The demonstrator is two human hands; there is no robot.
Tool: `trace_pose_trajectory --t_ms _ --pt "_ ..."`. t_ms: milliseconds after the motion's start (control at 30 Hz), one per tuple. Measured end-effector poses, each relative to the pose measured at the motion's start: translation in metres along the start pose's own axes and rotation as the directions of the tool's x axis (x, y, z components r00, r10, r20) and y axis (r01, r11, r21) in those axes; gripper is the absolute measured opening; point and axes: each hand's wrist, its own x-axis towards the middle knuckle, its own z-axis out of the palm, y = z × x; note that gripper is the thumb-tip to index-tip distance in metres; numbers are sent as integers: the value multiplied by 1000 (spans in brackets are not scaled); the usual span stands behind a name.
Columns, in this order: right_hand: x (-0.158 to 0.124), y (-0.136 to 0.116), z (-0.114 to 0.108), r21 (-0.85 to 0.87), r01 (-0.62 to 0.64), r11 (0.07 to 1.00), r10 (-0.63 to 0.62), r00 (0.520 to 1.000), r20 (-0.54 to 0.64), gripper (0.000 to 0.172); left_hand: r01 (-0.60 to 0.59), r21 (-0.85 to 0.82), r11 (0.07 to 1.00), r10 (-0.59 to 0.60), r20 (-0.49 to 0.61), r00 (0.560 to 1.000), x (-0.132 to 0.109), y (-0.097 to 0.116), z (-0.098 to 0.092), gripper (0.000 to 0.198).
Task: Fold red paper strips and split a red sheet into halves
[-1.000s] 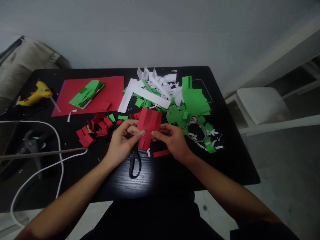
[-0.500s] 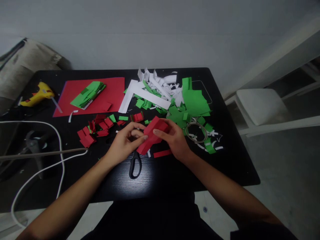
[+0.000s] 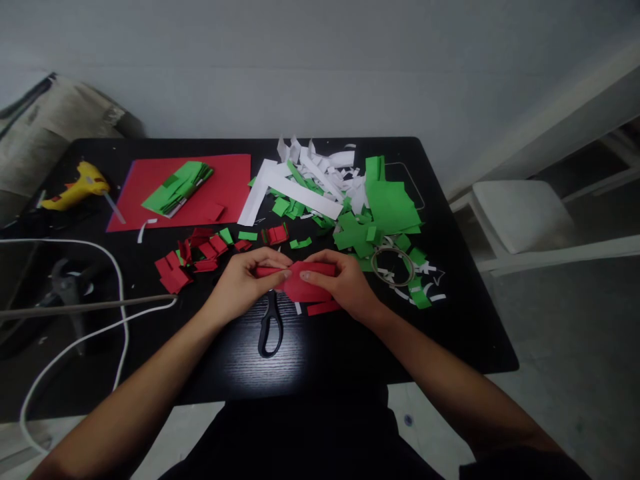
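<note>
Folded red paper point(image 3: 306, 288) is held between my two hands above the front middle of the table. My left hand point(image 3: 247, 279) pinches its left end between thumb and fingers. On the other side my right hand point(image 3: 345, 280) grips it, thumb on top and fingers behind. Black-handled scissors point(image 3: 271, 333) lie just below, their blades mostly hidden under the paper and my left hand. A red paper strip point(image 3: 323, 308) rests on the table below my right hand.
Small folded red pieces point(image 3: 173, 272) lie left of my hands. Behind are white paper scraps point(image 3: 320, 177) and green paper point(image 3: 393, 207). A ring point(image 3: 393, 265) sits at right. A yellow glue gun point(image 3: 83, 185), pliers point(image 3: 70, 290) and white cable point(image 3: 123, 300) occupy the left, beside a red sheet point(image 3: 230, 190).
The red paper has turned from a slanted position to nearly level, and its left end is now in my left fingers. Both hands have shifted slightly.
</note>
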Motion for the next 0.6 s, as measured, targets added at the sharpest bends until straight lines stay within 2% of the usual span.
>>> trace_pose_trajectory --t_ms 133,367,467,600 --pt "0 0 0 -44 57 997 -58 998 -16 15 -7 0 1000 7 -3 1000 -1 3 2 20" --pt "0 1 2 -51 157 986 -159 986 -49 10 -62 48 997 67 -118 991 -1 2 5 9" --pt "-1 0 0 3 119 993 -119 993 -15 9 -69 46 997 74 -119 990 0 1 3 9" --pt "-2 -2 -3 133 18 991 -27 997 69 16 -80 59 995 85 -89 992 -1 -1 2 10"
